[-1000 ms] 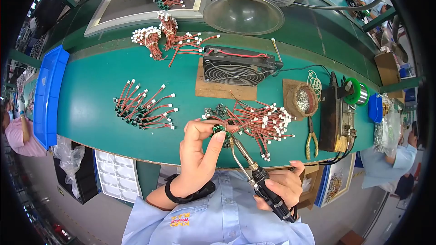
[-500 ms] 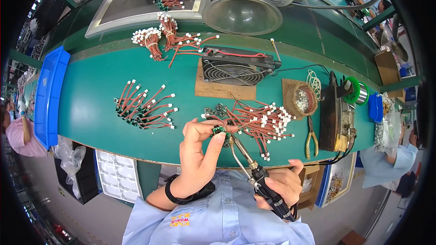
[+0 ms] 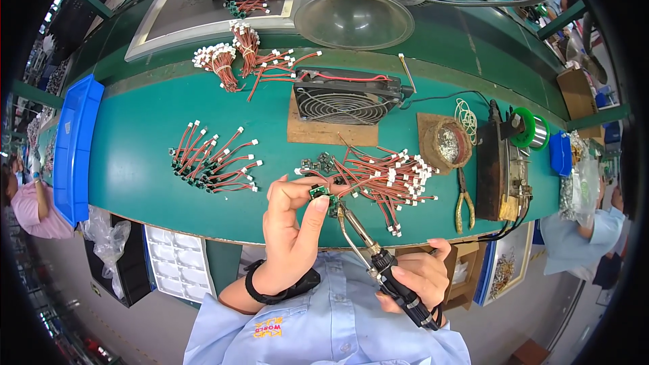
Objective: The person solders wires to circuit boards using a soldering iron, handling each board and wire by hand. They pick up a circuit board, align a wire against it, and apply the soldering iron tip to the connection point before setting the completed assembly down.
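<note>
Between thumb and fingers, my left hand (image 3: 292, 223) pinches a small green circuit board (image 3: 320, 192) over the near part of the bench. My right hand (image 3: 420, 278) is wrapped round the black handle of a soldering iron (image 3: 392, 280). A thin metal tube runs alongside the iron's shaft, and the tip meets the board's right side, where fingers partly hide the contact. Just beyond lies a pile of red-and-black wire leads with white connectors (image 3: 399, 179), beside several loose dark boards (image 3: 321, 162). To the left, boards with wires attached (image 3: 215, 162) lie in a fanned group.
A black fan (image 3: 345, 98) stands on a wooden board at the back. Rightward are a solder-scrap pot (image 3: 447, 145), pliers (image 3: 464, 209), a soldering station (image 3: 497, 169) and a green solder spool (image 3: 531, 130). A blue bin (image 3: 76, 149) sits at the left edge. Bundled leads (image 3: 220, 64) and an extraction hood (image 3: 355, 20) are behind.
My left hand and the board have shifted slightly left, and the iron's tip has moved a little left with them. Both grips stay the same.
</note>
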A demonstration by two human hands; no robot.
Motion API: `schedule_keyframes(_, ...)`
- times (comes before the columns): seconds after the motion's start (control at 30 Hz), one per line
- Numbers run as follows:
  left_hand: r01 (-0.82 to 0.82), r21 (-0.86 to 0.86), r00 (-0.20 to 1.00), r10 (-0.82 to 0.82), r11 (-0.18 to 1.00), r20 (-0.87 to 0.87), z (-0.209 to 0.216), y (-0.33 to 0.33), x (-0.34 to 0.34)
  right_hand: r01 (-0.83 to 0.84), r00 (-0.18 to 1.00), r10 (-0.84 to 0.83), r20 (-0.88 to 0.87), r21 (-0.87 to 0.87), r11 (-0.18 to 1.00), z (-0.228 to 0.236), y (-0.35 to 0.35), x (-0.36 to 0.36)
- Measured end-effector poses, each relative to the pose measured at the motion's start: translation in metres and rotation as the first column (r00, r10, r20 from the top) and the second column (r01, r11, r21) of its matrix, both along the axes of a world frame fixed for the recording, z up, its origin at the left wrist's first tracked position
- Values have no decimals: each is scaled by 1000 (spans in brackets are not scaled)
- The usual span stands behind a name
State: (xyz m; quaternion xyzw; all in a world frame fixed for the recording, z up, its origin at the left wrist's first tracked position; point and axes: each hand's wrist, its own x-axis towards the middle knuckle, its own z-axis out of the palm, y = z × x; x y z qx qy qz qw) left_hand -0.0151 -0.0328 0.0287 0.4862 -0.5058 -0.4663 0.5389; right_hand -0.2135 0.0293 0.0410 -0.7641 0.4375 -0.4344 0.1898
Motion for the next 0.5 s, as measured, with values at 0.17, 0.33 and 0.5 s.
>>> schedule_keyframes(0.17, 69, -61, 997, -66, 996, 45, -3, -1, 5, -6, 1000, 6, -13, -7, 1000, 3, -1, -1)
schedule_keyframes(0.33, 49, -11, 990, -50, 999, -130, 4, -3, 0, 17, 999, -15, 38, -52, 999, 0, 1, -5)
schedule_keyframes(0.5, 186, 183, 898, -92, 965, -431, 9, -7, 9, 338, 897, -272, 350, -141, 931, -29, 7, -13)
